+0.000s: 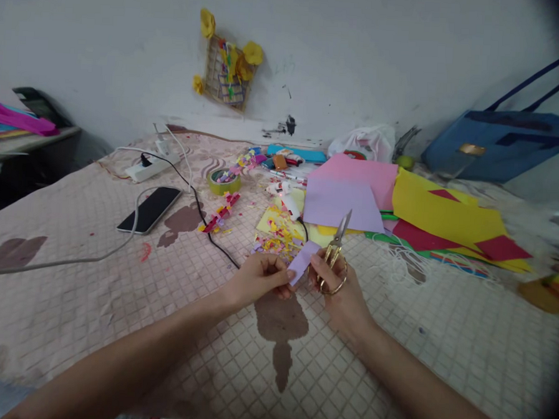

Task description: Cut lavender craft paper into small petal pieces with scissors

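Observation:
My left hand (269,276) pinches the lower left end of a small lavender paper strip (303,261) above the table. Gold-handled scissors (334,248) rest in my right hand (341,288), their blades pointing up and away from me. The fingertips of that hand are at the strip's right edge; whether they grip it too, I cannot tell. Just beyond my hands lies a heap of yellow, pink and purple paper scraps (281,229). A white glue gun (290,205) with a black cord lies behind the scraps.
Coloured sheets, among them a lavender sheet (340,203) and a yellow sheet (443,205), lie to the right near white string (415,260). On the left are a phone (151,209), a power strip (151,166), cords and a tape roll (223,181). A blue bag (503,146) stands back right.

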Demonstrator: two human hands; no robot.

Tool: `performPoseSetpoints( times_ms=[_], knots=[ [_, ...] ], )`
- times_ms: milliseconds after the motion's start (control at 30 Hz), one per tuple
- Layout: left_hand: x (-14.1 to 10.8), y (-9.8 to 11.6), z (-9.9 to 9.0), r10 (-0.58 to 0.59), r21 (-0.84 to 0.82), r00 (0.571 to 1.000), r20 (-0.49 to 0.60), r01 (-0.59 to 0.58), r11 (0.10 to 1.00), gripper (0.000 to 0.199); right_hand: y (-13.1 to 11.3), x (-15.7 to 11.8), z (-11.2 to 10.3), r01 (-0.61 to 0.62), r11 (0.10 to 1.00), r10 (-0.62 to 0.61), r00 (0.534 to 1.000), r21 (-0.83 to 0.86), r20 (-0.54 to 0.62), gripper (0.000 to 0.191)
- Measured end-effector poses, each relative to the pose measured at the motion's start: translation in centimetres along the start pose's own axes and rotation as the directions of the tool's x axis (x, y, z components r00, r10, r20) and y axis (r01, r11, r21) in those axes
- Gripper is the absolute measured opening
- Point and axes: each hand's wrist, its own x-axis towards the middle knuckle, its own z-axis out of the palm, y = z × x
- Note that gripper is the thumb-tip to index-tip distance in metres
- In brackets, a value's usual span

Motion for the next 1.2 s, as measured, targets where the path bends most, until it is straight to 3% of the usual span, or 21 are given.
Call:
performPoseSetpoints(
  times_ms=[200,433,633,933,1200],
  knots=[
    [-0.1,0.2,0.1,0.003,0.006,1.000,-0.001,-0.003,1.000,0.026,0.1,0.4,-0.4,-0.021,1.000,0.021,0.999,-0.008,-0.034,0.019],
    [0.0,0.2,0.0,-0.013,0.012,0.999,-0.051,0.014,1.000,0.026,0.5,0.2,-0.4,-0.006,1.000,0.006,1.000,-0.025,0.005,0.018],
    [0.1,0.0,-0.1,0.019,0.014,0.999,-0.029,-0.018,1.000,0.028,0.6,-0.4,0.4,-0.047,0.998,0.049,0.997,-0.046,0.055,0.022],
    [0.1,-0.1,-0.1,0.026,-0.024,0.998,0.054,-0.025,0.999,0.027,0.5,-0.5,0.5,-0.030,0.997,0.030,1.000,-0.065,0.004,0.022],
    [0.1,-0.2,-0.1,-0.039,-0.061,0.999,0.007,0.040,0.997,0.026,0.2,0.1,-0.1,0.017,0.999,-0.019,0.998,-0.042,-0.061,0.023]
  ],
)
